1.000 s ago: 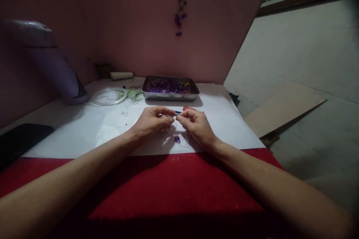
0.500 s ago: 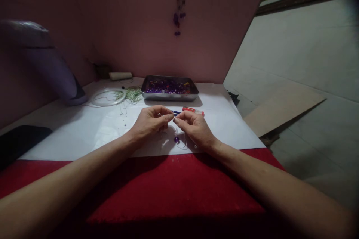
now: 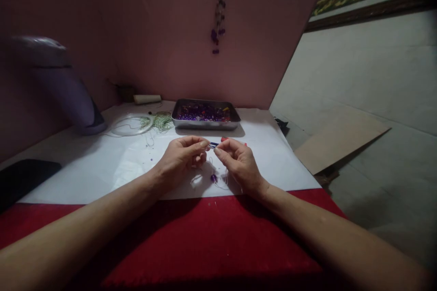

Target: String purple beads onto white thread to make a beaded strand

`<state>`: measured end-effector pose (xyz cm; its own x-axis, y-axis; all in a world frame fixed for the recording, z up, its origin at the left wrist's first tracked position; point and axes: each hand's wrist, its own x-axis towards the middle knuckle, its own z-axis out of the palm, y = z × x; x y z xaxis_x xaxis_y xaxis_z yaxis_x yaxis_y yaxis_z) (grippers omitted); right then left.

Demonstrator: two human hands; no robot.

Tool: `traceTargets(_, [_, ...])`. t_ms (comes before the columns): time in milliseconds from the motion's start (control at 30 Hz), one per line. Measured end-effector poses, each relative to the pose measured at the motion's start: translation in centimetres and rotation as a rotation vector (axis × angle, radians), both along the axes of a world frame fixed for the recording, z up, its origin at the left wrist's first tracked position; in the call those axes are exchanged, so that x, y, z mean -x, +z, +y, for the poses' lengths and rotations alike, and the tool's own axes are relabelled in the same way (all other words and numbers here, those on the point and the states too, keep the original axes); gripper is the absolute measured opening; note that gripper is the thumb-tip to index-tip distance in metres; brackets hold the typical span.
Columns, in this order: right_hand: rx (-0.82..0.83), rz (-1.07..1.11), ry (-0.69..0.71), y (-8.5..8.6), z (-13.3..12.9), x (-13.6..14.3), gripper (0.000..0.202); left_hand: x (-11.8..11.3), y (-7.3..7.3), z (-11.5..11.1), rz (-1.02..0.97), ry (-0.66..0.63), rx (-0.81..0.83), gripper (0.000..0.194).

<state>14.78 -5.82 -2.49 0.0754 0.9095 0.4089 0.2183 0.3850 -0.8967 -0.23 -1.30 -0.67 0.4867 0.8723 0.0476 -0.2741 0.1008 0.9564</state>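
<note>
Above the white sheet, my left hand (image 3: 186, 154) and my right hand (image 3: 239, 161) are close together, thumbs and forefingers closed in pinches. A thin pale thread (image 3: 225, 175) comes down in loops from my right fingers, and a short piece of it seems to span the gap between the fingertips. Below that gap a purple bead (image 3: 213, 178) is by the looped thread; whether it hangs or rests on the sheet I cannot tell. Just behind the fingertips shows a dark blue slim object (image 3: 213, 144), mostly hidden. A red object (image 3: 224, 139) is partly covered by my right hand.
A metal tray (image 3: 205, 126) of purple beads stands at the back of the white sheet (image 3: 273, 163). Left of it lie tangled green thread (image 3: 162, 122) and a clear coil (image 3: 131, 126). A purple bottle-like object (image 3: 68, 86) stands at far left. Bead strands (image 3: 218, 22) hang against the wall.
My fingertips have drawn slightly apart, with a short piece of thread showing between them. The whole view has shifted, so most things appear a little lower.
</note>
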Motion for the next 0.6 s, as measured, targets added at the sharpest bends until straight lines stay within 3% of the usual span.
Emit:
traceTargets(300, [-0.01,-0.051,-0.048,0.19,-0.71,0.17,0.017,0.54,-0.12,0.44,-0.132,-0.072,0.134,0.024])
traceTargets(600, [-0.016,-0.062,-0.053,0.34,-0.92,0.41,0.016,0.54,-0.47,0.46,-0.178,-0.166,0.169,0.015])
